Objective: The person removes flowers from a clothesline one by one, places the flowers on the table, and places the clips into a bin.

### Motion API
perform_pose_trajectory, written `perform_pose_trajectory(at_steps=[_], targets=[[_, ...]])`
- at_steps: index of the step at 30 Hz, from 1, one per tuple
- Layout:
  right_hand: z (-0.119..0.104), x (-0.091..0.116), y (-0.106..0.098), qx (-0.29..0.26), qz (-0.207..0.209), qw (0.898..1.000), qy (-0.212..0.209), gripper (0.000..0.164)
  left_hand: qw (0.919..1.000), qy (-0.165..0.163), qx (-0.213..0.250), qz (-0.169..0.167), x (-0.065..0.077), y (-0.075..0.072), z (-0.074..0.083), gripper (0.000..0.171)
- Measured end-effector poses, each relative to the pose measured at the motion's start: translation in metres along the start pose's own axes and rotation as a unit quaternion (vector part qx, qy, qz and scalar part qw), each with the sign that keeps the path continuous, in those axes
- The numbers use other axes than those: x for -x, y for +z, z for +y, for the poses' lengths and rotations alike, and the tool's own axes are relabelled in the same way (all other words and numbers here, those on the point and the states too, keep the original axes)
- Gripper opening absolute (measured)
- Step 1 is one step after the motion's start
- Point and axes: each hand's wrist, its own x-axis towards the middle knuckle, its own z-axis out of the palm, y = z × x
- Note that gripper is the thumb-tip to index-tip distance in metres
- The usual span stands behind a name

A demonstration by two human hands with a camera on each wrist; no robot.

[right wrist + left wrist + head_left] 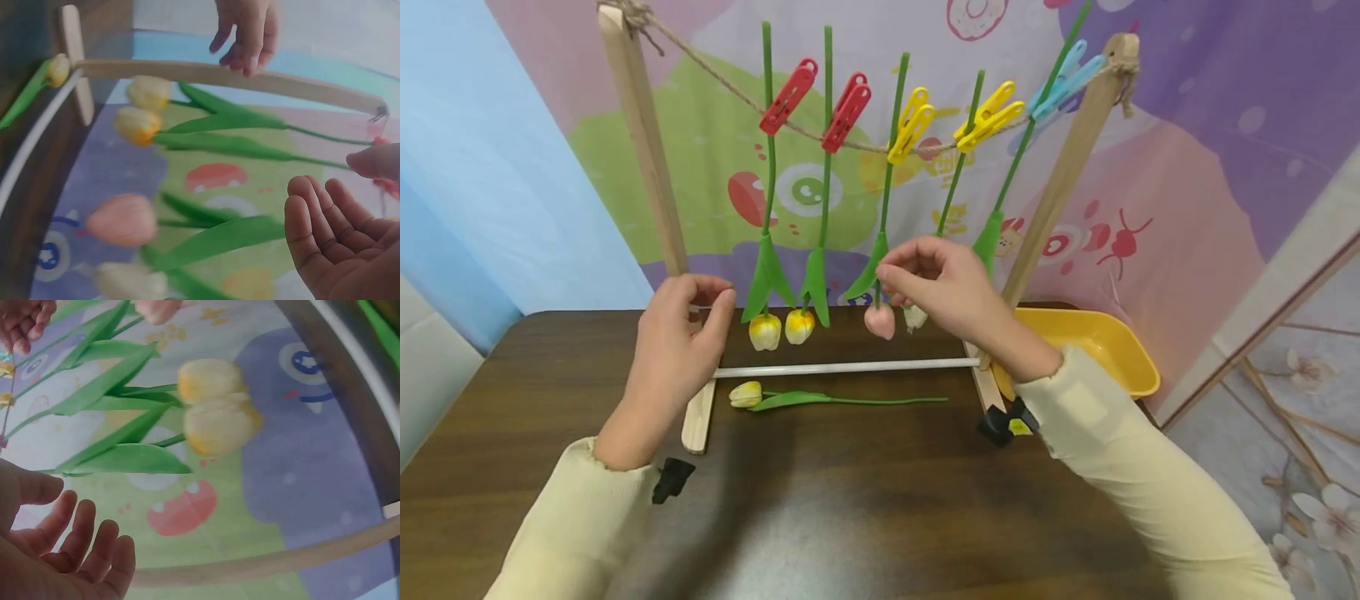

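Several artificial tulips hang head-down from a twine line (pixel 715 73), held by red clothespins (pixel 788 97), yellow clothespins (pixel 988 117) and light blue clothespins (pixel 1063 83). My left hand (pixel 672 358) hovers by the left post, its fingers loosely bent around nothing. To its right hang two yellow-white tulips (pixel 765 332). My right hand (pixel 951 292) is raised in front of the right-hand stems, fingers loosely curled and empty in the right wrist view. Just below its fingertips hangs a pink tulip (pixel 880 322); a white tulip (pixel 915 317) is partly hidden behind the hand.
Another yellow-white tulip (pixel 747 395) lies on the dark wooden table (pixel 850 517), in front of a white crossbar (pixel 850 367). Wooden posts (pixel 651 158) carry the twine. A yellow basin (pixel 1120 358) stands at the right, and a cartoon-printed cloth (pixel 1195 158) hangs behind.
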Motion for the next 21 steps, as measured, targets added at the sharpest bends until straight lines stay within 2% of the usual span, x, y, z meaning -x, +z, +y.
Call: perform_pose_trajectory(at_steps=[5,10,21], targets=[[-0.025,-0.006,-0.001,-0.037,0.01,0.999,-0.035,0.02,0.9998,0.0,0.014,0.011,-0.014,0.0,0.014,0.025],[-0.048,-0.011,0.001,-0.07,0.017,0.997,-0.041,0.021,0.9995,-0.001,0.03,0.009,-0.027,0.003,0.024,0.028],[-0.088,-0.027,0.003,-0.067,0.044,0.993,-0.085,0.023,0.9976,0.022,0.064,0.017,-0.05,0.004,0.042,0.032]])
